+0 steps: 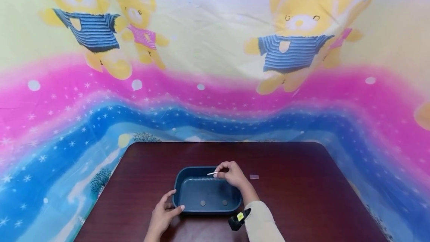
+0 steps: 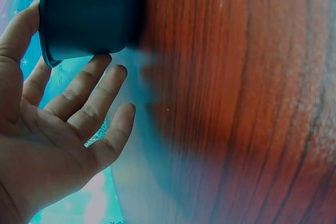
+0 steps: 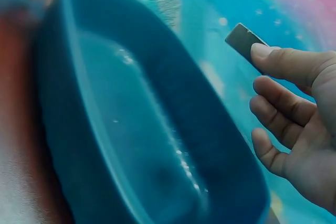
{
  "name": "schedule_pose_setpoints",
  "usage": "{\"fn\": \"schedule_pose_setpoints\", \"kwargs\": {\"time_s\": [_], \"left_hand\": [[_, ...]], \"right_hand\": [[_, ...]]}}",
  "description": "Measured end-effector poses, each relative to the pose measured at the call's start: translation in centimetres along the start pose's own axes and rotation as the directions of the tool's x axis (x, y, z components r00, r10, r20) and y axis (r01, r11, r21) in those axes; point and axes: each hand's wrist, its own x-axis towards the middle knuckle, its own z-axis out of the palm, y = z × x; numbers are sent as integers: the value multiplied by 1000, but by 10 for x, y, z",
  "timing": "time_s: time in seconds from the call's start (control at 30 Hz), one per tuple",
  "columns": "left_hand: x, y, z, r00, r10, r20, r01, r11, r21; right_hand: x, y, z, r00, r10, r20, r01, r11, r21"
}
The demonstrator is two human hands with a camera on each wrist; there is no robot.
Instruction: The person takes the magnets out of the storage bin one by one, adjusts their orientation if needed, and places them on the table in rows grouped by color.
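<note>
A dark blue tray (image 1: pixel 208 193), rectangular with rounded corners, sits on the table. My left hand (image 1: pixel 160 214) holds its near left corner, thumb on the front rim and a finger at the left side. In the left wrist view, the other fingers of the left hand (image 2: pixel 68 108) spread below the tray wall (image 2: pixel 89 19). Over the tray's far right part, my right hand (image 1: pixel 231 174) pinches a small flat rectangular piece (image 3: pixel 244 42) between thumb and fingers. Two small round grey discs (image 1: pixel 202 203) lie on the tray floor near the front.
A small pale rectangular piece (image 1: pixel 254 177) lies on the table, right of the tray. The dark reddish-brown table (image 1: pixel 302 197) extends around the tray. Behind it hangs a printed cloth (image 1: pixel 215 96) with bears. A black device (image 1: pixel 236 221) is on the right wrist.
</note>
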Motion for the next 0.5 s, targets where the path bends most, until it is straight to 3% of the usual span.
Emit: {"fn": "schedule_pose_setpoints", "kwargs": {"time_s": [0.17,0.3,0.5], "left_hand": [[-1,1,1,1000,3,-3,-3,1000,-4],[-1,3,1,1000,0,-12,0,1000,-20],[-1,3,0,1000,-1,-11,1,999,-42]], "right_hand": [[-12,-8,-19,999,-28,-33,27,999,-26],[-11,15,-30,998,-19,-63,17,999,-29],[-17,41,-48,991,61,-123,-61,998,4]]}}
